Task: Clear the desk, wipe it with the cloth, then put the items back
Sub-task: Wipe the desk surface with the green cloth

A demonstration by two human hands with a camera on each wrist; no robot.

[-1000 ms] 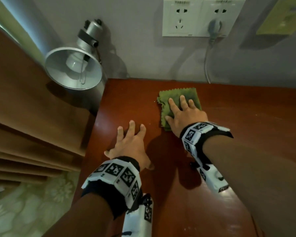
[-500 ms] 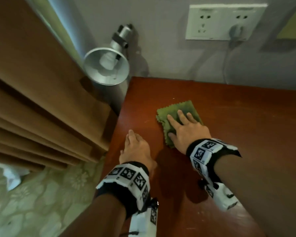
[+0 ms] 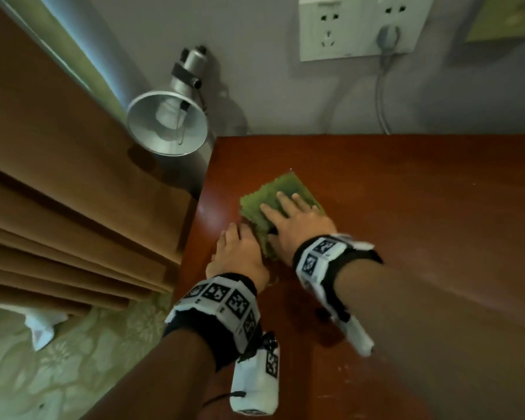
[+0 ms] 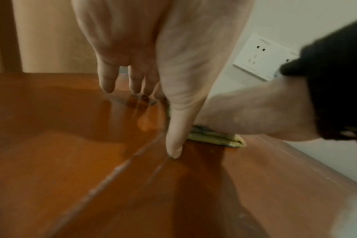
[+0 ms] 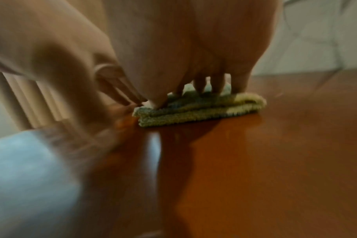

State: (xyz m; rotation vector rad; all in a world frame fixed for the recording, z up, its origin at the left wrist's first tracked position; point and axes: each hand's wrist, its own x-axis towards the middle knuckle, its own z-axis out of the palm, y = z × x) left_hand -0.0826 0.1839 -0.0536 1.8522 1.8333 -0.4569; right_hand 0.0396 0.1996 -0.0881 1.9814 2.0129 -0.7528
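A folded green cloth [image 3: 264,198] lies on the reddish-brown desk [image 3: 406,207] near its left edge. My right hand [image 3: 294,219] lies flat on top of the cloth [image 5: 194,111], fingers straight, pressing it down. My left hand [image 3: 240,250] rests on the desk just left of the cloth, fingers extended and close together, its thumb [image 4: 173,145] touching the wood beside the cloth [image 4: 216,138]. The left hand's side nearly meets the cloth's edge. The wrist views are blurred by motion.
A silver clamp lamp [image 3: 167,122] hangs off the desk's back left corner. A white wall socket [image 3: 358,28] with a grey plug and cord sits on the wall behind. Tan curtain folds [image 3: 58,207] stand left of the desk, above patterned bedding [image 3: 43,374].
The right hand slid the cloth nearer and toward the left edge. The left hand drew its spread fingers together and now sits right beside the cloth. The head view shifted left.
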